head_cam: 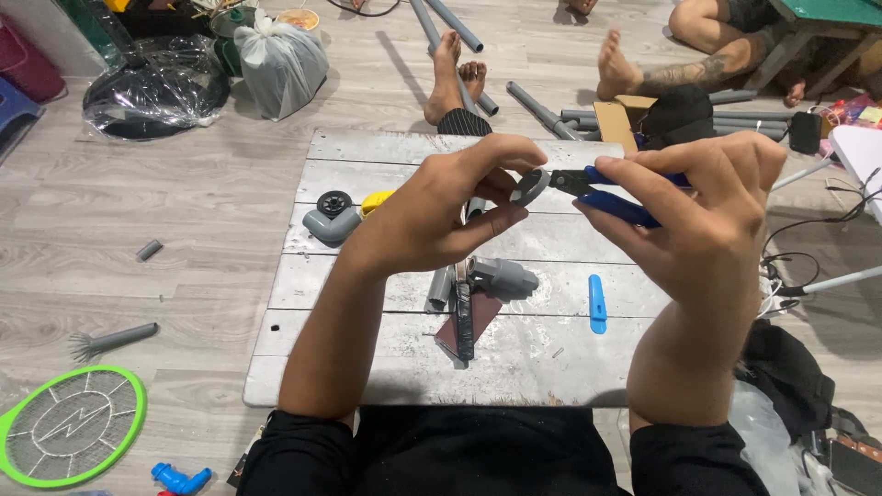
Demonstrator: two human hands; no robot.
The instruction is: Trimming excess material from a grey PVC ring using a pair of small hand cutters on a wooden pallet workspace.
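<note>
Up above the whitewashed wooden plank bench [386,367], both hands are working close together. The left hand [432,216] is pinching a small grey round disc [529,186] between thumb and fingertips, its fingers closing narrowly on the disc's edge. The right hand [707,207] is wrapping around the blue handles of a pair of blue-handled pliers with a dark metal nose [602,188], fingers curling firmly about them. The dark nose is pointing left and touching the disc; whether it is actually biting the disc is too small to tell.

Below the hands, on the bench, a grey plastic pipe fitting [501,276] is lying beside a short grey pipe stub [440,287], with a dark narrow file-like tool [464,321] resting across a brown sheet of sandpaper [476,317]. A small flat blue plastic piece [597,303] is lying well to the right of them. Near the bench's left edge, a grey plastic elbow joint with a black round cap [331,220] is sitting just beside a yellow object [375,201], partly hidden by the left wrist.

On the wood-look floor, a green-rimmed racket-shaped swatter [72,425] is lying at lower left, and a blue pipe elbow [181,478] is near it. Another person's bare feet [455,78] are resting beyond the bench.
</note>
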